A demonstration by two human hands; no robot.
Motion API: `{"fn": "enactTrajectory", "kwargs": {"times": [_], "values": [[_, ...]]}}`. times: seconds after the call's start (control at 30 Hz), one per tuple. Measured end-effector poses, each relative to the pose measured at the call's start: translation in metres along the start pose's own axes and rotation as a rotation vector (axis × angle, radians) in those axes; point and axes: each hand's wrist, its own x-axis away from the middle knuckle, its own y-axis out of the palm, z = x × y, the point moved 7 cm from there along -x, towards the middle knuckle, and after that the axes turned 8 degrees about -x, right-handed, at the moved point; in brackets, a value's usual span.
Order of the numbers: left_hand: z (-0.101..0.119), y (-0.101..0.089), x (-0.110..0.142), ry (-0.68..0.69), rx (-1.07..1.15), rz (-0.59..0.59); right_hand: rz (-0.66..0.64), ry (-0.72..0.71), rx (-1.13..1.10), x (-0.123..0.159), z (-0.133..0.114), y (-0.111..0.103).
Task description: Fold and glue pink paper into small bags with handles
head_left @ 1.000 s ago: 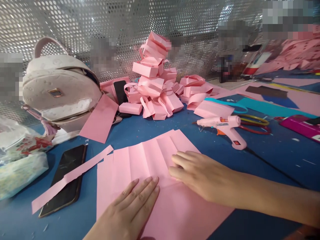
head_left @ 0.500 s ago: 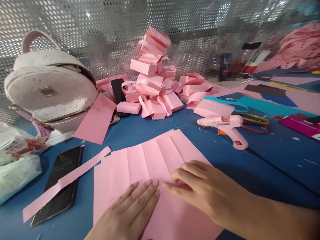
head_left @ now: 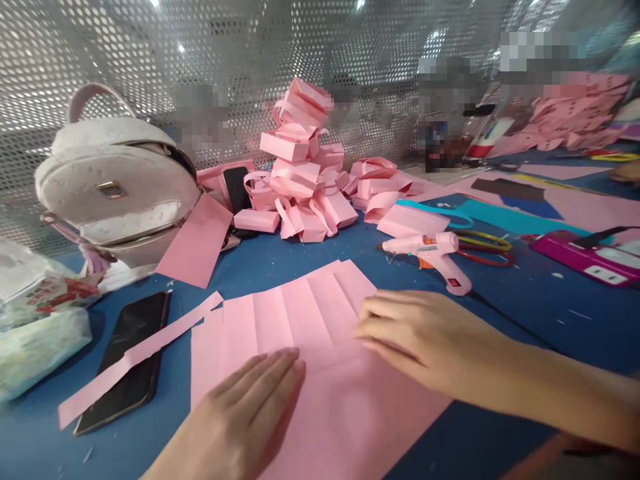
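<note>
On my feed I see the left hand [head_left: 237, 403] open, flat on the paper [head_left: 335, 400] — likely steadying it — and the right hand [head_left: 415, 337] curled at its right side, grip unclear.

The scene is viewed by one head-worn camera, faced forward and angled down across the blue table [head_left: 270, 257]. The left hand [head_left: 240, 413], the right hand [head_left: 420, 337] and the pink paper [head_left: 345, 413] are framed at close range in the lower half, while the perforated screen [head_left: 300, 33] is taken in farther off.
</note>
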Motion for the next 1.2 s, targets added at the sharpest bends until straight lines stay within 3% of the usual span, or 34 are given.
{"fn": "enactTrajectory", "kwargs": {"times": [0.1,0.23,0.33,0.4,0.47,0.53,0.6,0.67,0.8,0.9,1.0,1.03,1.1,1.2], "values": [[-0.016,-0.02,-0.004,-0.097,-0.054,0.045,-0.105,0.087,-0.111,-0.018,0.0,0.004],[-0.046,-0.023,0.001,-0.206,0.005,0.01,-0.288,0.127,-0.307,-0.027,-0.021,0.022],[-0.079,-0.02,0.014,-0.505,0.167,0.111,-0.267,0.165,-0.557,-0.029,-0.035,0.025],[-0.099,-0.017,0.03,-0.792,0.4,0.281,-0.18,0.204,-0.757,-0.032,-0.037,0.024],[-0.107,-0.003,0.043,-1.058,0.803,0.407,-0.091,0.218,-0.922,-0.036,-0.039,0.024],[-0.093,0.02,0.041,-1.185,1.325,0.361,-0.054,0.215,-1.014,-0.04,-0.043,0.028],[-0.068,0.025,0.024,-1.052,1.775,0.293,-0.087,0.224,-1.042,-0.044,-0.049,0.036],[-0.049,0.023,0.012,-0.918,1.993,0.233,-0.158,0.222,-1.019,-0.046,-0.06,0.046],[-0.044,0.027,0.019,-0.995,1.931,0.184,-0.264,0.055,-0.837,-0.051,-0.082,0.049],[-0.053,0.028,0.027,-1.023,1.772,0.169,-0.072,-0.143,-0.563,-0.066,-0.088,0.014],[-0.056,0.023,0.028,-1.003,1.713,0.131,0.364,-0.21,-0.433,-0.084,-0.08,-0.051],[-0.054,0.02,0.027,-0.99,1.699,0.105,0.418,-0.255,-0.428,-0.091,-0.082,-0.066],[-0.049,0.013,0.023,-0.957,1.68,0.046,0.416,-0.267,-0.406,-0.108,-0.085,-0.084],[-0.042,0.004,0.017,-0.917,1.654,-0.008,0.22,-0.225,-0.335,-0.134,-0.094,-0.083]]}}
